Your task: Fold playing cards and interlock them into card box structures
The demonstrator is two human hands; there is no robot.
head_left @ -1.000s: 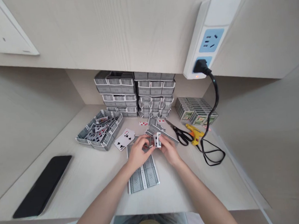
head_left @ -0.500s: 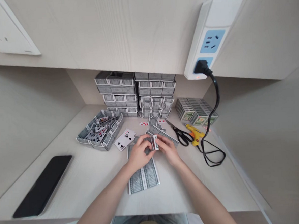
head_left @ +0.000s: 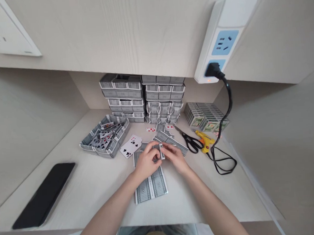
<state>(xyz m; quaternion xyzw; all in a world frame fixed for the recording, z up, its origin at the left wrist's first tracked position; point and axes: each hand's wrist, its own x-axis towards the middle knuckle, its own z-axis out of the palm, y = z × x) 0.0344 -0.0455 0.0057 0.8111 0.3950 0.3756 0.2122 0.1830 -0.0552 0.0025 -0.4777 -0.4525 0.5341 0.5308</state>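
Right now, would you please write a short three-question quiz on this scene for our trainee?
1. What do the left hand and right hand hold between them?
2. True or false: a black plug sits in the white power strip.
3. Which lies inside the patterned tray: (a) scissors, (b) loose cards, (c) glue gun?

Key: 1. A small white-edged card piece. 2. True. 3. (b), loose cards.

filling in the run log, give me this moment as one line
left hand, right hand: holding folded playing card | desk: gray-backed card panel | right side: black-handled scissors, yellow hot glue gun
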